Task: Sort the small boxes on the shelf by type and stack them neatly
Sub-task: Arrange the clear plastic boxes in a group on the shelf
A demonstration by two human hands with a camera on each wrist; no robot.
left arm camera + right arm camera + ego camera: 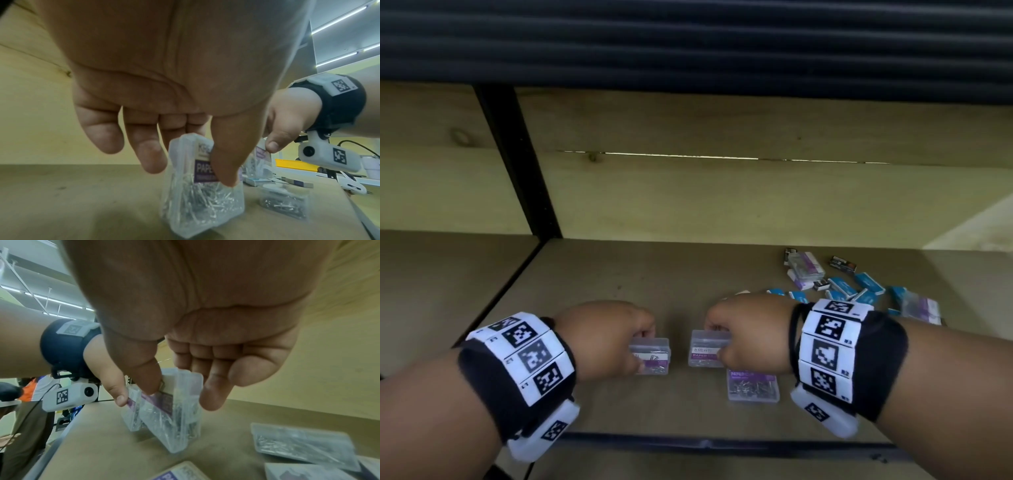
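Left hand [606,339]: a clear paper-clip box [652,356] is pinched between thumb and fingers [148,155]; the box is stood on edge on the shelf [602,274], lower centre of the head view.
Right hand [750,334]: a second clear paper-clip box [705,349] is clamped between thumb and fingers [213,392], also on edge, just right of the first and apart from it.
Third clear box [753,385]: is seen lying flat on the shelf, below the right hand in the head view.
Unsorted pile [859,287]: blue boxes, further clear ones and small dark boxes are scattered at centre right of the head view, well apart from the held pair.
Step in hand (judged): two boxes of one type are being brought together to start a stack.
Method advised: both boxes should be laid flat, labels up, edges squared against each other before release; the contents are loose clips, so tilting should be kept gentle.
Risk (judged): smooth plastic lids may let an upper box slide if it is set down skewed.
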